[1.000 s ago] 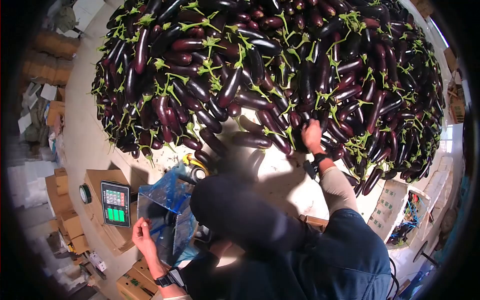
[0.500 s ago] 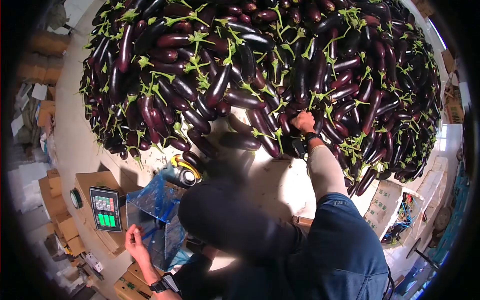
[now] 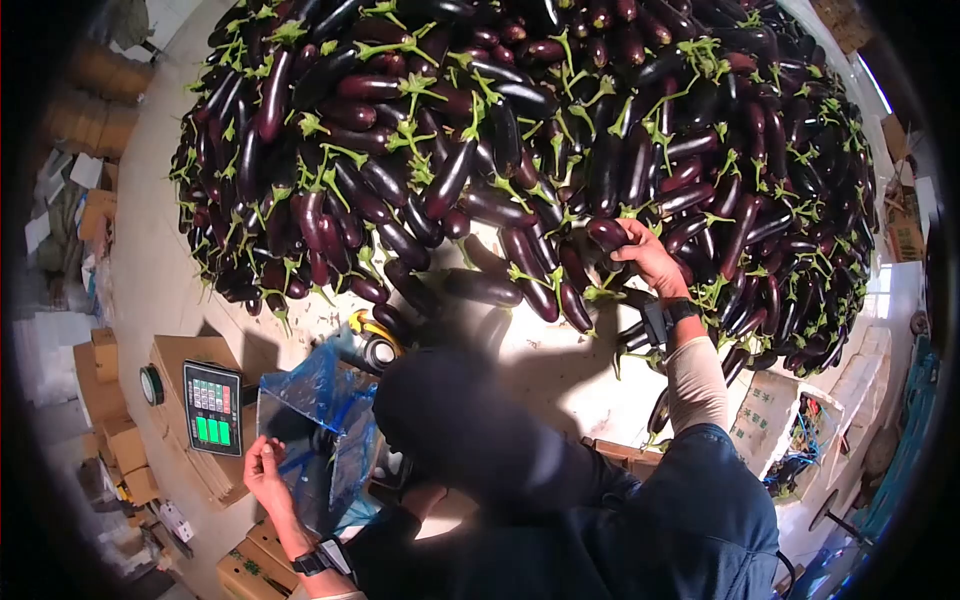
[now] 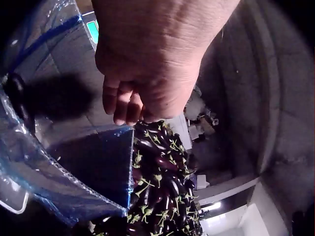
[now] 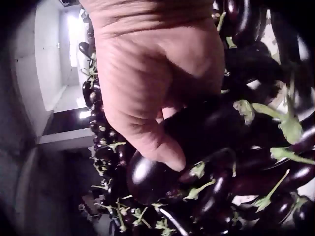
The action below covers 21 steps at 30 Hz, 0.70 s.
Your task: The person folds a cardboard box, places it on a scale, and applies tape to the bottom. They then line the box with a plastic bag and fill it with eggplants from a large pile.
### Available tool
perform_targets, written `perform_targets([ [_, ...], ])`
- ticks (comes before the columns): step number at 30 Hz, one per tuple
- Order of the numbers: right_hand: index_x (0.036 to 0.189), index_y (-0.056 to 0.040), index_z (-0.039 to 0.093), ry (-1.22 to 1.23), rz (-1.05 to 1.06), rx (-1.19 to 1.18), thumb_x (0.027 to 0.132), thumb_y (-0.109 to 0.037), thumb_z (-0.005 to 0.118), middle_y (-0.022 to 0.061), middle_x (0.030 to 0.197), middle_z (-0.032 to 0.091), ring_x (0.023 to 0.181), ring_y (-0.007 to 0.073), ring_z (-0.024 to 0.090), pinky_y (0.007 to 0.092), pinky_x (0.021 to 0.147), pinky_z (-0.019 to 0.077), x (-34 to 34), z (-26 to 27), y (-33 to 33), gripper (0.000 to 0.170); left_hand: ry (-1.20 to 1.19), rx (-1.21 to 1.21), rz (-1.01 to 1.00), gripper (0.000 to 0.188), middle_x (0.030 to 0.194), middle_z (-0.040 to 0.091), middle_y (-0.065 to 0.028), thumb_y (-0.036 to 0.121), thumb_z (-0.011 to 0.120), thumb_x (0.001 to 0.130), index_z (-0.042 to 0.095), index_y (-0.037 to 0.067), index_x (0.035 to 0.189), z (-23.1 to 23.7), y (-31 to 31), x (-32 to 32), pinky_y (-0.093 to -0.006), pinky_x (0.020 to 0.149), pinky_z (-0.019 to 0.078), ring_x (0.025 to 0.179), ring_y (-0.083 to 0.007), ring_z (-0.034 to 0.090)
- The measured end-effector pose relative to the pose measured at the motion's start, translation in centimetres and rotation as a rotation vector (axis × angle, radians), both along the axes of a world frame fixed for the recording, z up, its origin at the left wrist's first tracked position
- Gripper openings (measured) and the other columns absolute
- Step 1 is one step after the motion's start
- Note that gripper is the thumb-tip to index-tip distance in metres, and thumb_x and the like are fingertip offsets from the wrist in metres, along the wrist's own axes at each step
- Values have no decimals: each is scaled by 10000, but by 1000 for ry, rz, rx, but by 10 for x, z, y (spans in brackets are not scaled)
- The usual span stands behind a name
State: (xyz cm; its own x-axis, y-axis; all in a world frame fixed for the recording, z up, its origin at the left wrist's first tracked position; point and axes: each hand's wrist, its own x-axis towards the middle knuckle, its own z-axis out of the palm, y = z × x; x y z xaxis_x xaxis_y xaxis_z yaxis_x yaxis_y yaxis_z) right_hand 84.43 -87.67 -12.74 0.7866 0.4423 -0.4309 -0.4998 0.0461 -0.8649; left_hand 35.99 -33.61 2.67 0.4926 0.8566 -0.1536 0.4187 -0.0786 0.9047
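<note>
In the head view my right hand [image 3: 655, 265] grips a dark purple eggplant [image 3: 607, 234] at the front of a large heap. The right wrist view shows the thumb pressed along the glossy rounded end of this eggplant [image 5: 147, 179]; the other fingers are mostly hidden behind the hand. Loose eggplants with green stems lie right around it. My left hand [image 3: 268, 478] hovers at the near left, fingers loosely curled with nothing seen in them. Beside it stands a clear blue plastic bag [image 3: 345, 400], opened out. In the left wrist view the fingertips overlap the bag's edge [image 4: 129, 162].
The eggplant heap [image 3: 480, 130] fills the far side. A scale display [image 3: 212, 405] with green digits stands left of the bag, by cardboard and a tape roll [image 3: 151, 385]. A yellow tape dispenser [image 3: 372, 335] lies behind the bag. A white foam box [image 3: 765, 420] stands at the right.
My right hand, earlier reaching among the eggplants, now grips one and has pulled back and slightly right. Eggplants in front of it have shifted toward me. The left hand has hardly moved.
</note>
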Motion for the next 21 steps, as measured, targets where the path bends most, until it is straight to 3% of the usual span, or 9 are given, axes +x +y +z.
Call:
perform_targets([
  [4,1312,-5,548,-33,115,271,794,8,700,38,1210,659,1062,133,631,265,960,484,9,74,33,540,-19,16,-77,254,999,700,-103,162,634,983,645,-12,1168,8,-13,15,-310,795,557,887,-171,672],
  [7,1333,53,521,35,236,573,908,-213,701,160,1178,669,1055,265,674,366,945,547,27,103,61,533,-25,1,-98,253,1007,703,-105,147,631,981,645,-17,1174,27,-26,27,-302,807,551,893,-172,675],
  [8,1324,87,508,49,240,620,936,-274,674,247,1145,659,1085,369,662,456,943,556,31,110,75,556,-32,-5,-113,245,1014,706,-106,120,624,978,644,-20,1178,33,-29,29,-296,816,546,901,-171,677],
  [9,1328,103,494,70,279,700,953,-245,648,303,1187,623,1118,425,634,503,930,559,34,119,92,534,-43,-13,-121,244,1034,708,-111,94,616,973,639,-21,1187,37,-32,30,-300,832,543,914,-172,681],
  [13,1340,104,482,187,480,870,982,-250,605,325,1258,572,1166,460,597,554,937,550,26,166,171,518,-73,-61,-172,294,1081,709,-116,67,626,956,609,-26,1235,65,-52,42,-293,913,512,986,-163,663],
  [16,1337,81,503,124,640,813,956,-263,650,272,1218,626,1138,419,628,534,939,553,7,200,236,534,-136,-38,-230,382,1178,674,-136,36,642,936,563,-23,1305,82,-65,47,-293,938,501,1021,-157,648],
  [17,1268,59,556,21,627,717,933,-261,693,199,1099,688,1025,319,692,449,890,587,-14,229,259,483,-176,-49,-238,424,1218,657,-144,24,648,928,540,-21,1336,85,-66,48,-297,944,500,1030,-159,644],
  [20,1131,11,591,-138,667,358,916,-211,723,62,943,702,788,121,691,311,775,597,-61,274,327,336,-235,-69,-280,609,1368,550,-163,-16,656,899,406,5,1455,110,-68,54,-313,984,481,1172,-184,590],
  [21,1197,30,574,-340,671,218,920,-200,714,72,978,693,847,112,672,283,785,568,-84,282,351,387,-259,-128,-270,666,1396,524,-169,-8,672,889,370,14,1482,120,-69,58,-323,992,477,1211,-190,567],
])
